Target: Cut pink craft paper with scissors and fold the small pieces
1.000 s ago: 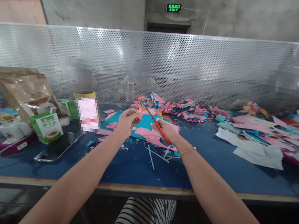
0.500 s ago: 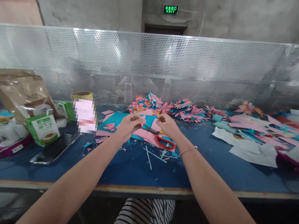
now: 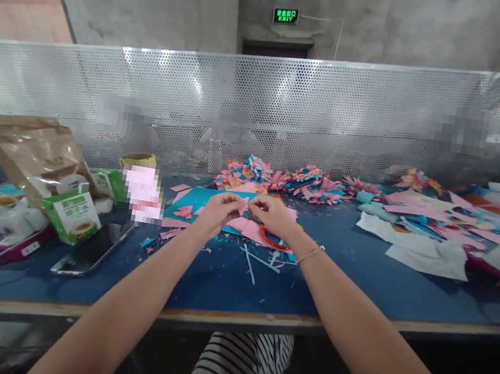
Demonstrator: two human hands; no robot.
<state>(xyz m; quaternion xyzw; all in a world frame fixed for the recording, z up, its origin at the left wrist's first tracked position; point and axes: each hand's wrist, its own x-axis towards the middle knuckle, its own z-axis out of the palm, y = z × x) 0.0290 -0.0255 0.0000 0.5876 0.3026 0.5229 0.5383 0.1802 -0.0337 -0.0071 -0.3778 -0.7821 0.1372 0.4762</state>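
Observation:
My left hand (image 3: 221,209) pinches a small pink paper piece (image 3: 243,206). Close beside it, my right hand (image 3: 269,213) has its thumb and finger pressed together at the piece's right side; whether it grips the paper too is hard to see. Under the right hand lie red-handled scissors (image 3: 274,239), their blades mostly hidden by the fingers. Beneath both hands are a blue sheet (image 3: 195,195) and pink sheets of paper. Small pink cut pieces (image 3: 184,211) rest on the blue sheet's left part.
Behind the hands are piled pink and blue paper flowers (image 3: 313,185). Paper scraps (image 3: 439,214) and white sheets (image 3: 431,256) spread at right. On the left stand a brown paper bag (image 3: 34,149), a green-white packet (image 3: 73,217) and a phone (image 3: 87,255). A perforated metal screen (image 3: 188,99) bounds the table.
My right hand has moved left and now meets my left hand at the small pink paper. It covers the scissors' blades, which showed before.

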